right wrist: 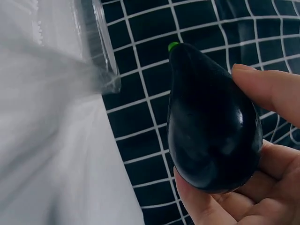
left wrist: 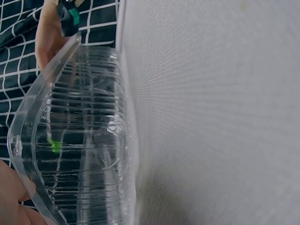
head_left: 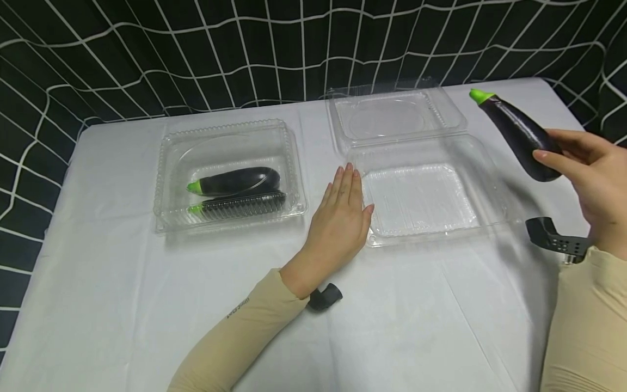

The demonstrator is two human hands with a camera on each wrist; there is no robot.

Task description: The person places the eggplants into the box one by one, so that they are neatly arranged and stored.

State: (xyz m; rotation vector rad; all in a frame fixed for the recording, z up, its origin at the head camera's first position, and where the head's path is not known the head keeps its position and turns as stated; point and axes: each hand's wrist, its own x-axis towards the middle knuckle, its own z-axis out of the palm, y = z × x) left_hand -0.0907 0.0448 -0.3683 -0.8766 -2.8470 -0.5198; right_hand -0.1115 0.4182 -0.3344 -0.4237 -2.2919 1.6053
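My right hand (head_left: 592,169) grips a dark purple eggplant (head_left: 521,133) by its thick end, raised above the table's right side with the green stem pointing up and left. The right wrist view shows the same eggplant (right wrist: 211,122) between thumb and fingers. With straight fingers, my left hand (head_left: 340,215) touches the left edge of an open clear plastic clamshell box (head_left: 416,201). The lid (head_left: 392,114) of that box lies folded back behind it. In the left wrist view the ribbed wall of the box (left wrist: 84,131) stands close to the left hand's fingers (left wrist: 14,187).
At the left is a second clear clamshell box (head_left: 168,158), its lid down, with two eggplants (head_left: 240,182) inside. A white cloth (head_left: 235,326) covers the table. Behind the table hangs a dark curtain (head_left: 274,49) with a white grid.
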